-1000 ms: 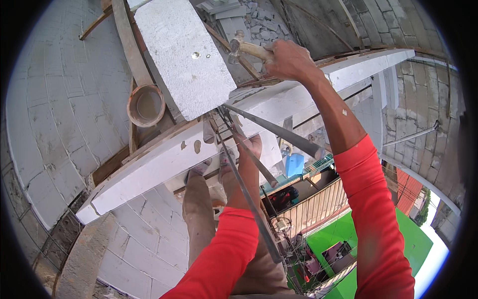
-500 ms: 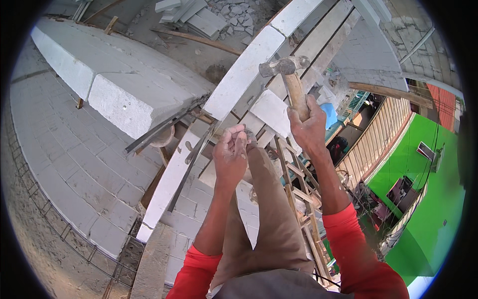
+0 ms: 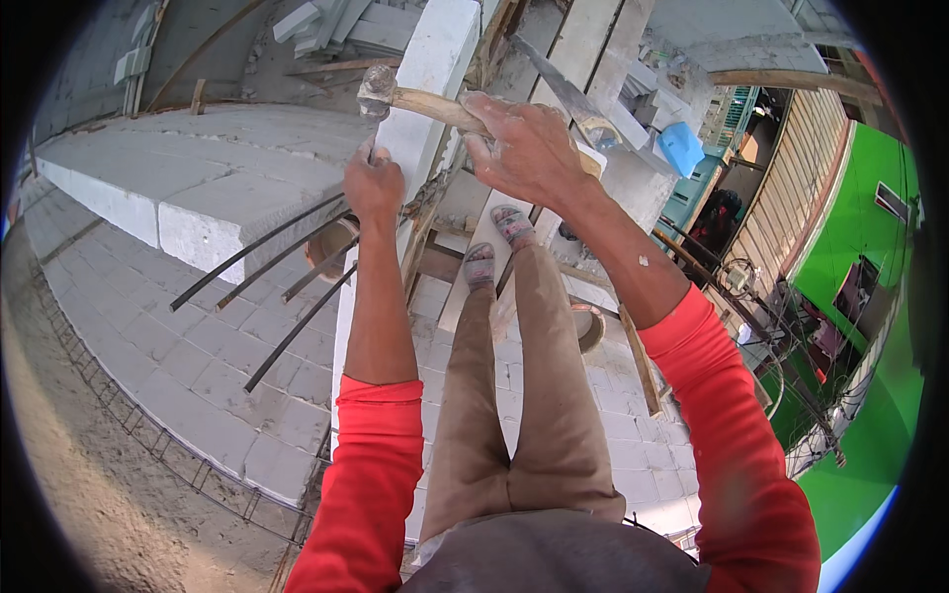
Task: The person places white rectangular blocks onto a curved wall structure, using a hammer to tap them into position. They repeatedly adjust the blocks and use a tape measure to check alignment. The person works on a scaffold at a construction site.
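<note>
My right hand (image 3: 529,148) grips a hammer by its wooden handle (image 3: 435,105), held roughly level. The worn metal hammer head (image 3: 377,87) is right above my left hand (image 3: 376,186), beside a white block wall (image 3: 432,59). The fingers of my left hand are closed, thumb up, around a thin dark piece (image 3: 372,146) standing upright under the hammer head. Most of that piece is hidden, and I cannot tell whether the head touches it. Below my left hand, several steel rods (image 3: 297,341) stick out to the left.
My sandalled feet (image 3: 494,242) stand on planks over a lower block surface (image 3: 633,455). A long grey blade (image 3: 563,84) lies beyond my right hand, near a blue plastic thing (image 3: 680,148). White blocks (image 3: 198,232) lie at left; tangled wires (image 3: 781,366) hang at right.
The hammer has swung left and turned from upright to level, coming over my left hand. My left hand has moved left and forward to the block wall. The view has shifted, showing my feet.
</note>
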### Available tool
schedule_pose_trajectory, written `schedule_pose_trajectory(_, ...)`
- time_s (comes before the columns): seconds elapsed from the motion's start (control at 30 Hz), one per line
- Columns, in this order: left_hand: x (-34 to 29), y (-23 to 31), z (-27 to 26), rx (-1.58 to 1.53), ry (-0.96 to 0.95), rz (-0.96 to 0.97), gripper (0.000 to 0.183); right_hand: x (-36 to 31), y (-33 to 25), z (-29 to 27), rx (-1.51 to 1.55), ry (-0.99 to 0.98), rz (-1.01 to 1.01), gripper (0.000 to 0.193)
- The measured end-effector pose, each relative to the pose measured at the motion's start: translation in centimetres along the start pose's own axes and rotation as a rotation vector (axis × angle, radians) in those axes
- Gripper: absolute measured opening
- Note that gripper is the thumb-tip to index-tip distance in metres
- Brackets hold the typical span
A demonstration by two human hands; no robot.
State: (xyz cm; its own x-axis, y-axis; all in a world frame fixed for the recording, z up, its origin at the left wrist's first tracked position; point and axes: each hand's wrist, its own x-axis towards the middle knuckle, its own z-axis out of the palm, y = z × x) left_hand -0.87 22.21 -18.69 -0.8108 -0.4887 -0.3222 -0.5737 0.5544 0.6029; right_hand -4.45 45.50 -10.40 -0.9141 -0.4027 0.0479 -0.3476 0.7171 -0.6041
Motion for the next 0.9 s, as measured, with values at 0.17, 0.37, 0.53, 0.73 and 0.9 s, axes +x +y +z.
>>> schedule_pose_trajectory(0.17, -0.1, 0.2, 0.5, 0.032, 0.073, -0.001, 0.035, 0.4, 2.1, 1.1, -0.109, -0.218, 0.082, 0.052)
schedule_pose_trajectory(0.37, -0.6, 0.1, -0.1, 0.062, 0.084, -0.002, 0.036, -0.3, 1.1, 0.9, -0.143, -0.242, 0.057, 0.045)
schedule_pose_trajectory(0.53, -0.4, 0.5, -0.2, 0.059, 0.025, -0.005, 0.039, -0.6, 1.6, 1.8, -0.184, -0.12, -0.013, 0.042)
schedule_pose_trajectory(0.73, -0.4, 0.5, 0.1, 0.087, 0.049, -0.008, 0.036, -0.9, 0.2, 0.4, -0.149, -0.383, 0.203, 0.051)
schedule_pose_trajectory(0.9, -0.6, 2.0, -0.2, 0.013, 0.035, -0.034, 0.036, -7.3, -0.3, 1.2, 0.028, -0.114, 0.292, 0.048)
